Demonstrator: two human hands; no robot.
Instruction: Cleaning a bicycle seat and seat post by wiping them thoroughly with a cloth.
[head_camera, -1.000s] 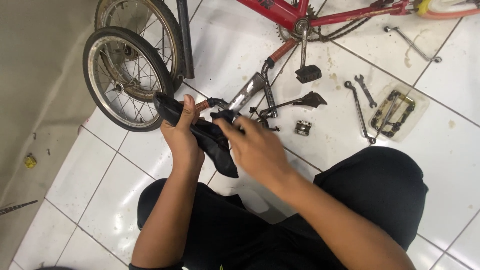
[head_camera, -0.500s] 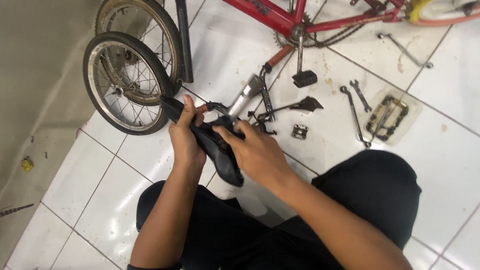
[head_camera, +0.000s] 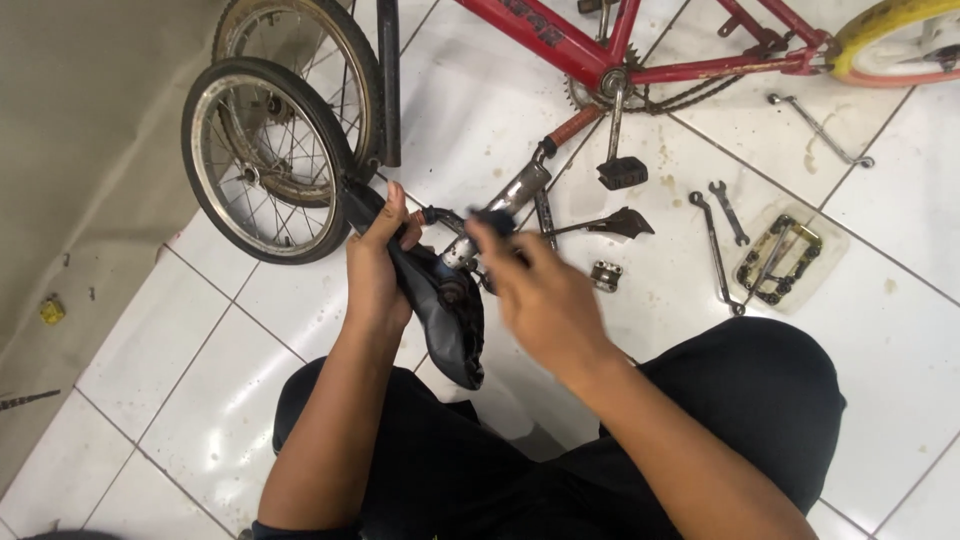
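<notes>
Over the white tiles (head_camera: 150, 350), the left hand (head_camera: 375, 270) grips a black saddle (head_camera: 440, 310) above the lap; its long axis runs from near the wheel (head_camera: 262, 160) toward the knees. The right hand (head_camera: 540, 300), blurred with fingers loosely spread, hovers at the seat clamp (head_camera: 458, 255). Wrenches (head_camera: 712, 240) lie well right.

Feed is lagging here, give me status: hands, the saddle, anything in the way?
Left hand gripping black bicycle saddle, underside up. Right hand blurred at its metal seat post, grip unclear. Small spoked wheel close beside.
</notes>
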